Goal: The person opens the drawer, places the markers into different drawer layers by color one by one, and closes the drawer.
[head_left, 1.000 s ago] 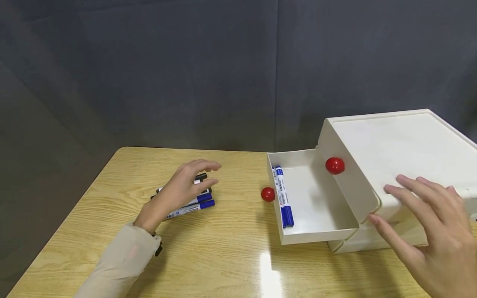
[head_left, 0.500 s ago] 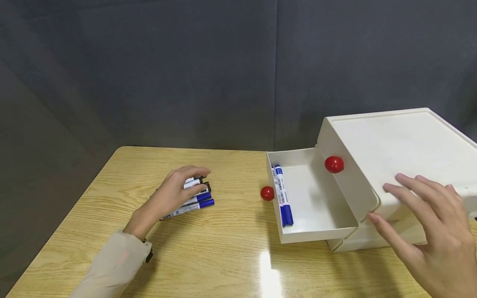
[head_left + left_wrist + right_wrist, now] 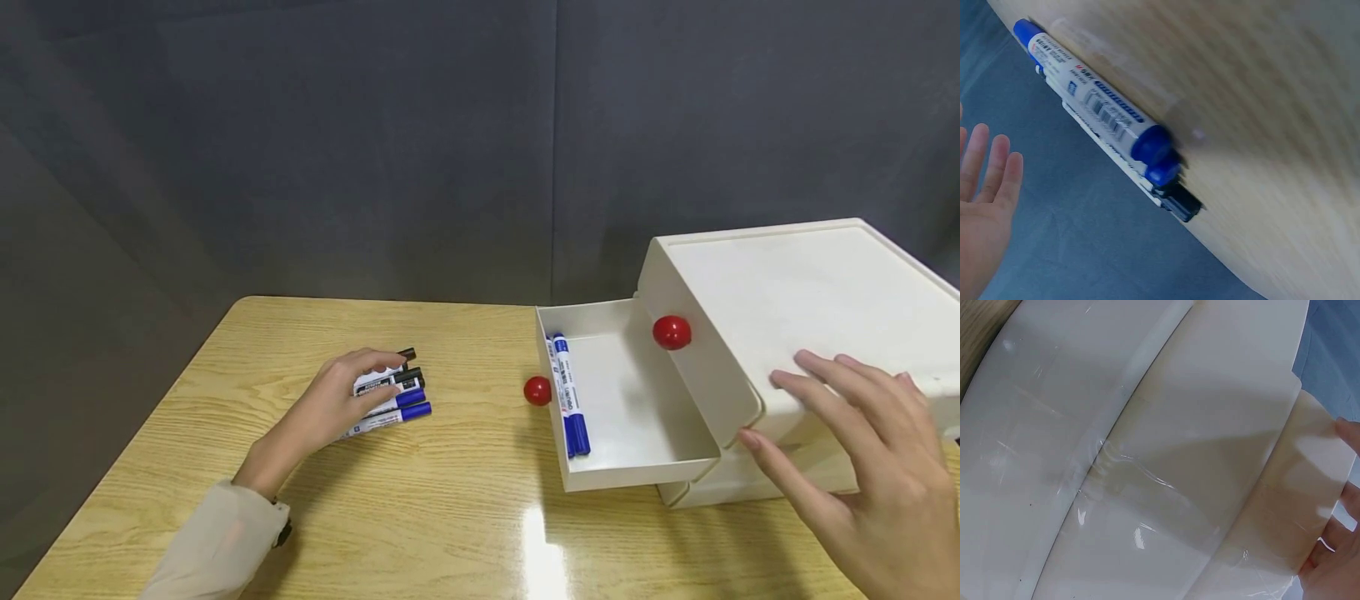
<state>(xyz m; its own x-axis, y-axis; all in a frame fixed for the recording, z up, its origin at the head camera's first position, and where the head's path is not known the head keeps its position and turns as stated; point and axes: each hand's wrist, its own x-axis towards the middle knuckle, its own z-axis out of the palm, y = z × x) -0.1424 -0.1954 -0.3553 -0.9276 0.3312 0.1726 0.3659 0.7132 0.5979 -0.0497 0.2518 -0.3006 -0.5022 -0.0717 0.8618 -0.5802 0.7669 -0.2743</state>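
Observation:
My left hand (image 3: 333, 408) hovers over several whiteboard markers lying side by side on the table, its thumb and fingers spread apart with nothing between them. Two markers there have black caps, like the black-capped marker (image 3: 408, 377); nearer lies a blue-capped marker (image 3: 382, 419). In the left wrist view the fingers (image 3: 999, 165) stand apart from the blue-capped marker (image 3: 1094, 94). My right hand (image 3: 881, 467) rests with spread, relaxed fingers on the near edge of a white drawer cabinet (image 3: 810, 283). The right wrist view shows its fingertips along the cabinet's (image 3: 1210, 425) edge.
An open drawer (image 3: 637, 477) juts left from the cabinet, with blue-capped markers (image 3: 568, 392) along its front wall. One red ball-shaped knob (image 3: 537, 391) is on the drawer front, another red knob (image 3: 672, 332) on the drawer above. A dark curtain (image 3: 450, 150) hangs behind the wooden table (image 3: 465, 517).
My left hand has moved left and slightly down over the markers, uncovering more of the black-capped ones. My right hand stays in place on the cabinet.

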